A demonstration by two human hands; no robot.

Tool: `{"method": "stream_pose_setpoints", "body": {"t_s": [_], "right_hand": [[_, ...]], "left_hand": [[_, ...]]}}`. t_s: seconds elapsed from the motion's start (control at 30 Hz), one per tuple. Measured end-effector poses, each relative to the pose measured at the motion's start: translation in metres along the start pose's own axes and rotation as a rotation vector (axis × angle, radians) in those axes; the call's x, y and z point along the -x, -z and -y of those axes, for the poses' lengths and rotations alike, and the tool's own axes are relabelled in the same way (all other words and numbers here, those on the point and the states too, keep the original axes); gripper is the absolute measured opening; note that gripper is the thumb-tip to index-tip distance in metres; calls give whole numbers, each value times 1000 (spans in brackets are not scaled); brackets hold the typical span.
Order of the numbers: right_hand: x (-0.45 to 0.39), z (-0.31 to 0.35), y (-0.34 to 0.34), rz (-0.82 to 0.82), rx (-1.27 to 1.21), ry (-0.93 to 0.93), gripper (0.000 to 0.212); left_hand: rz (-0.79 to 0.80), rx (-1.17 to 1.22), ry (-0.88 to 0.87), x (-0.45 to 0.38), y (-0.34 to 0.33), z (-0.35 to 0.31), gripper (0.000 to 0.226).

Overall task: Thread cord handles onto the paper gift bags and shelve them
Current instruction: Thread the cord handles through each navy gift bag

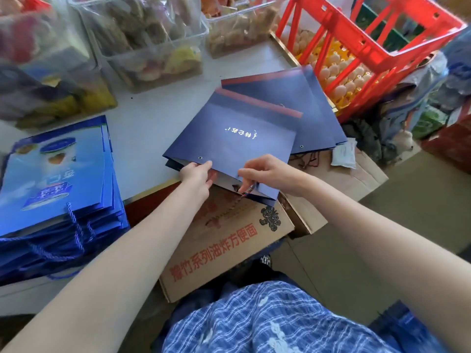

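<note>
A flat navy paper gift bag (229, 138) with gold lettering and a red top band lies on the table edge, on top of a stack of like bags (318, 108). My left hand (197, 174) grips its near open edge beside a metal eyelet (200, 157). My right hand (265, 171) pinches a dark twisted cord (243, 196) at the bag's near right corner; the cord hangs down over a cardboard box. More cords (307, 159) lie loose to the right.
A stack of bright blue printed bags with cord handles (56, 189) lies at the left. Clear tubs of snacks (153, 42) stand behind. A red crate (369, 44) sits over eggs at the right. Cardboard boxes (229, 240) stand below the table edge.
</note>
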State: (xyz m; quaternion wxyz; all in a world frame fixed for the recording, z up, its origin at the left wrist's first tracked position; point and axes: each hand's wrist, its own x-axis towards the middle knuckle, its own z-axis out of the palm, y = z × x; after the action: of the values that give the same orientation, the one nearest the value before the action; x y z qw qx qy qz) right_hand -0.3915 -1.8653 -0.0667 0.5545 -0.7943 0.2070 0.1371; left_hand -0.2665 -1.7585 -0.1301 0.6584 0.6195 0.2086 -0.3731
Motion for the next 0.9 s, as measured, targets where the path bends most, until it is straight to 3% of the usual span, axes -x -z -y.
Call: {"method": "stream_pose_setpoints", "body": {"t_s": [0.1,0.2,0.27,0.5,0.6,0.67,0.8,0.9], "right_hand": [[3,16,5,-175,56,-79,34],[4,22,29,-526,245,-143,34],[8,24,41,-622,330,-152,34],[-3,54,50,-888,46,-26,14],[-7,79,54,-946,-140,89,10],[-10,97,55,-943,-251,179,6],[-12,131,58,-906,-360,312,18],[-3,150,59,-907,-365,400,17]], "left_hand": [[9,-96,-211,3,7,-20,21],[-43,-288,-452,3,19,-49,8],[-56,-344,-530,2,30,-66,7],[117,-501,-816,0,68,-115,8],[213,-550,-874,15,71,-138,21],[300,-559,-881,31,67,-148,17],[504,-603,-911,69,59,-165,16],[653,-837,-921,95,55,-177,14]]}}
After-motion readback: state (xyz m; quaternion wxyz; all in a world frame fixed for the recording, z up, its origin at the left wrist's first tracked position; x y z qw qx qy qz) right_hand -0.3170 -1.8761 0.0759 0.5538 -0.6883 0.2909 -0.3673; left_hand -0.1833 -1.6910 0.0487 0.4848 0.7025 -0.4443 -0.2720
